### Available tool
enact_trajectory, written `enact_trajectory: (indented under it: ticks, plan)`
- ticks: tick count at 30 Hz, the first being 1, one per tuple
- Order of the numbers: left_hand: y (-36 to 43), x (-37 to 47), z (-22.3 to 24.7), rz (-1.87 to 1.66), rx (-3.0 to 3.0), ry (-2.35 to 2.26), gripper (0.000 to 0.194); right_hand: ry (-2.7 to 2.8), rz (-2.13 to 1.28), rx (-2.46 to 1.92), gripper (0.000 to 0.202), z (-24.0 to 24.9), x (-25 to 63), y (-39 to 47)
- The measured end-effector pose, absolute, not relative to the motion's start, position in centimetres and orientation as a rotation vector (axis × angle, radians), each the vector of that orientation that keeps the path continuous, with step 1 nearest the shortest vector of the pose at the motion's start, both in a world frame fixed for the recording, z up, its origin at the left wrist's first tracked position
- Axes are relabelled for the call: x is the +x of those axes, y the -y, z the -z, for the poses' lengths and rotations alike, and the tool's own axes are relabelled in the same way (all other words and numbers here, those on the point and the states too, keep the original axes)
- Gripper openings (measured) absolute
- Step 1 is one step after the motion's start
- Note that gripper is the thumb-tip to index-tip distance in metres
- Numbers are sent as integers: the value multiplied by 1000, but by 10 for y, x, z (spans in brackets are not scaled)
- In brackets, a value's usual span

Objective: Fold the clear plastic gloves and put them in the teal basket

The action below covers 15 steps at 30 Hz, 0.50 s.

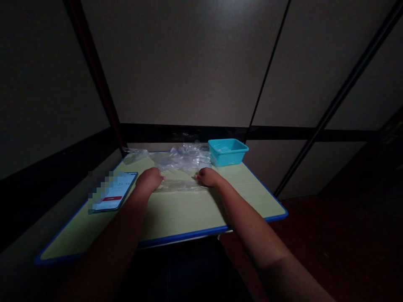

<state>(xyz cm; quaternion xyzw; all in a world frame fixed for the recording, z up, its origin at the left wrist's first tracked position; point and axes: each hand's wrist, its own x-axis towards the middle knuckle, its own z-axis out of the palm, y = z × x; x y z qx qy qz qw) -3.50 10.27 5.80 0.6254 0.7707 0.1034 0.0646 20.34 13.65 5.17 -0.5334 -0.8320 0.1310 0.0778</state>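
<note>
A clear plastic bag lies flat near the middle of the yellow-green table, stretched between my two hands. My left hand pinches its left end, fingers closed. At its right end, my right hand is closed on the plastic too, thumb and fingers together. Beyond my hands is a crumpled heap of clear plastic, reaching the side of a turquoise basket. The plastic's exact edges are hard to make out in the dim light.
A phone with its screen lit lies at the left of the table, close to my left forearm. More clear plastic lies at the back left corner. Dark-trimmed panels stand behind the blue-edged table.
</note>
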Motion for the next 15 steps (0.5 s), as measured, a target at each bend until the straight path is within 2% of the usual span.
enact_trajectory:
  ticks: [4, 8, 12, 15]
  plan:
    - [-97, -24, -64, -613, 2031, -2423, 26, 2532, -366, -1593, 40, -52, 203, -136]
    - [-91, -3, -63, -818, 2431, -2080, 21, 2578, -325, -1596, 43, -54, 203, -133]
    - [-89, 12, -52, -615, 2703, -1688, 20, 2620, -305, -1610, 41, -56, 201, -130]
    - [-90, 14, -46, -398, 2722, -1607, 27, 2632, -279, -1618, 38, -56, 200, -129]
